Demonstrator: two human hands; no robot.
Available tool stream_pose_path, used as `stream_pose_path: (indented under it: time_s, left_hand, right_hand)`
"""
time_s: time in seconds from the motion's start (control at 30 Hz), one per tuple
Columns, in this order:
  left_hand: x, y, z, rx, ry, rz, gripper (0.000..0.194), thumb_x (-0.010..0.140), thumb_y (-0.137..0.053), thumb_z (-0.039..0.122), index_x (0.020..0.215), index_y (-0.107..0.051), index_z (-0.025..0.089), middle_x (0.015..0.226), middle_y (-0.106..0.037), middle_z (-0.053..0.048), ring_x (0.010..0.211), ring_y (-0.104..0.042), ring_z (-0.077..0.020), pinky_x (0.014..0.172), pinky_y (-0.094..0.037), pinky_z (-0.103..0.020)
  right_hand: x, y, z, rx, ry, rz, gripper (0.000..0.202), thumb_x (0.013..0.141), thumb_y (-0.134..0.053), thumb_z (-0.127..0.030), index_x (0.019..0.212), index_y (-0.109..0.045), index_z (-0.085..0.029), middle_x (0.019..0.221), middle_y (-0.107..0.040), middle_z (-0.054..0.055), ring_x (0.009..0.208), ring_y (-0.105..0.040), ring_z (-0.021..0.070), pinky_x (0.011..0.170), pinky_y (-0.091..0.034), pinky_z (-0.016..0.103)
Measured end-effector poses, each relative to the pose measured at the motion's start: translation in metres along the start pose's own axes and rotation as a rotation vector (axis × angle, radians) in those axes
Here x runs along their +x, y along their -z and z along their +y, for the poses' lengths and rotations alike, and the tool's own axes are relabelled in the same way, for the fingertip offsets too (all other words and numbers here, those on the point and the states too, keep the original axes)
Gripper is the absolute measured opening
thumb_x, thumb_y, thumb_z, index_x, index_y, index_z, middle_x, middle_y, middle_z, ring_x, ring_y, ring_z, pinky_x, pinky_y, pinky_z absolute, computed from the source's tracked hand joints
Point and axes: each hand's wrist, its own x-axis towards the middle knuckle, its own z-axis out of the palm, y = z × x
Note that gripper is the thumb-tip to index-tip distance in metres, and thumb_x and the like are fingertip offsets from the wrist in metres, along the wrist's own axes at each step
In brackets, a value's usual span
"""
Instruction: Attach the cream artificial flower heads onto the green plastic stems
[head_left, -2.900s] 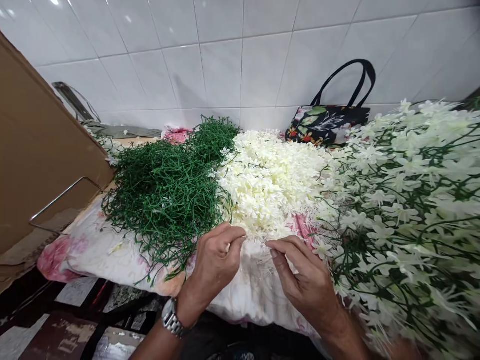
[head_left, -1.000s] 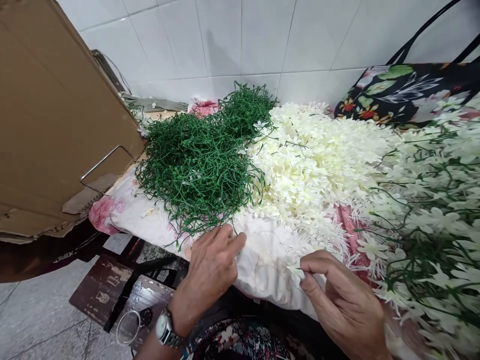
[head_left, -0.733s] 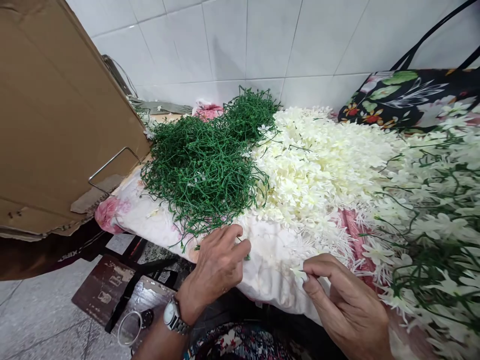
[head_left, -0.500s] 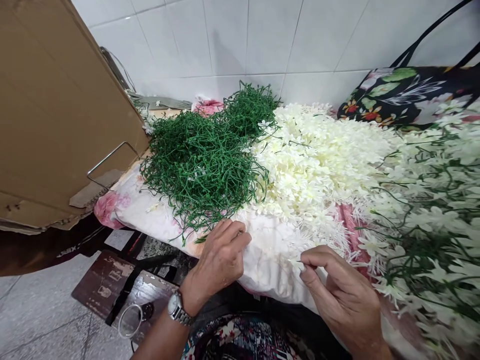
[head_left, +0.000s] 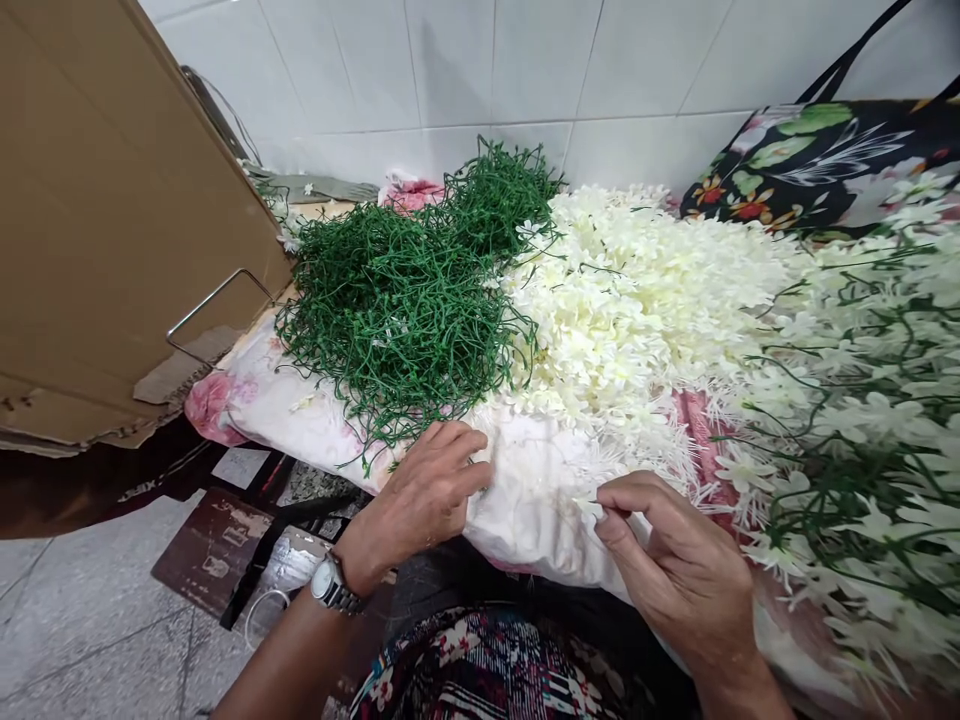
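Note:
My left hand [head_left: 431,488], with a watch on its wrist, is at the cloth's front edge, just below the pile of green stems [head_left: 405,310]. Its fingers are curled together, and what they hold, if anything, is hidden. Thumb and forefinger of my right hand [head_left: 679,565] are pinched at the right, over the pale cloth [head_left: 525,500]; a tiny thin piece shows at the tips, too small to name. Beyond and between the hands lies a heap of loose white petals [head_left: 622,300]. White flowers on green stems [head_left: 870,440] are piled at the right.
A large cardboard box [head_left: 120,220] stands at the left, beside a bent metal wire [head_left: 210,298]. A floral bag [head_left: 825,165] leans on the tiled wall [head_left: 517,60]. Below left are a brown case [head_left: 206,550] and a clear round container [head_left: 266,612].
My left hand has moved a little left and up, staying curled. My right hand keeps its pinch, slightly higher in view. The camera view has shifted slightly.

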Motion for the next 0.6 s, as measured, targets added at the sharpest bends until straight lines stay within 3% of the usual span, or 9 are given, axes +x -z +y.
stream_pose_path:
  time_s: [0.17, 0.3, 0.4, 0.6]
  left_hand:
    - [-0.001, 0.0, 0.003, -0.181, 0.052, 0.219, 0.024, 0.077, -0.045, -0.007, 0.081, -0.055, 0.016, 0.088, -0.06, -0.008, 0.085, -0.048, -0.019, 0.074, -0.045, -0.034]
    - [0.005, 0.005, 0.012, -0.307, 0.095, 0.301, 0.022, 0.079, -0.046, -0.004, 0.082, -0.052, 0.017, 0.083, -0.06, -0.007, 0.082, -0.051, -0.018, 0.074, -0.046, -0.034]
    - [0.011, 0.011, 0.024, -0.439, 0.153, 0.312, 0.019, 0.082, -0.045, -0.001, 0.08, -0.052, 0.017, 0.079, -0.061, -0.005, 0.079, -0.055, -0.0165, 0.072, -0.047, -0.031]
    - [0.016, 0.016, 0.046, -0.738, 0.382, 0.222, 0.018, 0.081, -0.044, 0.003, 0.074, -0.051, 0.018, 0.067, -0.052, 0.001, 0.062, -0.051, -0.0111, 0.058, -0.04, -0.022]
  right_hand:
    - [-0.001, 0.0, 0.001, 0.006, 0.002, 0.0, 0.013, 0.082, -0.052, -0.006, 0.081, -0.054, -0.019, 0.069, -0.056, -0.001, 0.059, -0.054, 0.0078, 0.053, -0.043, 0.017]
    - [0.0, -0.001, 0.001, 0.014, 0.011, 0.004, 0.013, 0.083, -0.051, -0.006, 0.081, -0.054, -0.018, 0.068, -0.055, -0.002, 0.06, -0.054, 0.0074, 0.055, -0.043, 0.017]
    - [0.0, -0.001, -0.002, 0.028, 0.022, 0.01, 0.013, 0.082, -0.051, -0.005, 0.082, -0.053, -0.018, 0.068, -0.055, -0.001, 0.061, -0.054, 0.0071, 0.056, -0.043, 0.017]
    - [0.005, 0.007, -0.019, 0.089, 0.012, -0.025, 0.014, 0.083, -0.052, -0.003, 0.084, -0.053, -0.018, 0.07, -0.054, -0.001, 0.064, -0.052, 0.007, 0.058, -0.043, 0.018]
